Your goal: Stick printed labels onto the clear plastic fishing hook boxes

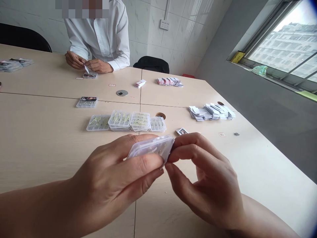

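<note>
Above the bench (44, 142), head view: a clear flat case (148, 147) is held up, tilted, by the left grip (116, 168), and its right end is touched by the right grip (210, 178).
Left hand: the case is pinched between thumb and fingers, with much of its face covered.
Right hand: thumb and fingertips are bent in close together at the case's end; whether an edge is pinched there cannot be told.
Filled cases: a row of clear boxes (120, 118), partly stacked, with yellowish-green pieces inside, is set beyond the hands.
Labelled case: one box with a dark printed label (88, 99) is placed apart, behind the row's left end.
Printed pack: a small dark-printed pack (182, 131) is seen just beyond the right grip.
Paper: white slips (211, 111) are heaped to the right; red-and-white bundles (169, 81) are laid farther back.
Across the bench: a white slip (86, 69) is held by a co-worker in a white shirt (101, 39), over a small case (90, 76).
</note>
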A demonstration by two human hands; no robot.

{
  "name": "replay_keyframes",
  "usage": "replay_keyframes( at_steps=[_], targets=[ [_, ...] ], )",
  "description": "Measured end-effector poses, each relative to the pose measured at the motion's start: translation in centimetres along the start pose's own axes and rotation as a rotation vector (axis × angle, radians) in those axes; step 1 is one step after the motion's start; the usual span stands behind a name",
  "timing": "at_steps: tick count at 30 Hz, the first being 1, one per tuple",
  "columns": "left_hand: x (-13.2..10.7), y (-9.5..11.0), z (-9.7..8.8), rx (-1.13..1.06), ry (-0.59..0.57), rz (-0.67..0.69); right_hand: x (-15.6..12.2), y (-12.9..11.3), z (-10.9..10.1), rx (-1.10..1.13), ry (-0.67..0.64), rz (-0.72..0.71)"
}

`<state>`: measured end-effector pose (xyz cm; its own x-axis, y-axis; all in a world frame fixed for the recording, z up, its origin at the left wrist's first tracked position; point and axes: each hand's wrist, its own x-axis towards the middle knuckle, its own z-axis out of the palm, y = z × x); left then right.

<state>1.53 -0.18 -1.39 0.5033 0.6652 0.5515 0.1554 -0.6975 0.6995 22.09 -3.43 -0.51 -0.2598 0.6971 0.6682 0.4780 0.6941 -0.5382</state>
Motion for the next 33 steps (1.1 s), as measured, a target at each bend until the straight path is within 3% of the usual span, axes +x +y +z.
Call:
replay_keyframes(
  at_steps=[4, 17, 33],
  targets=[
    [0.2, -0.2, -0.4, 0.176, -0.089, 0.084, -0.1, 0.1, 0.1, -0.099, 0.005, -0.069],
    [1.1, -0.4, -0.9, -0.011, -0.113, -0.215, -0.1, 0.1, 0.2, -0.13, -0.007, -0.089],
    [1.5, -0.4, -1.3, -0.219, -0.275, -0.407, -0.6, 0.0, 0.3, -0.102, -0.032, -0.091]
  ],
)
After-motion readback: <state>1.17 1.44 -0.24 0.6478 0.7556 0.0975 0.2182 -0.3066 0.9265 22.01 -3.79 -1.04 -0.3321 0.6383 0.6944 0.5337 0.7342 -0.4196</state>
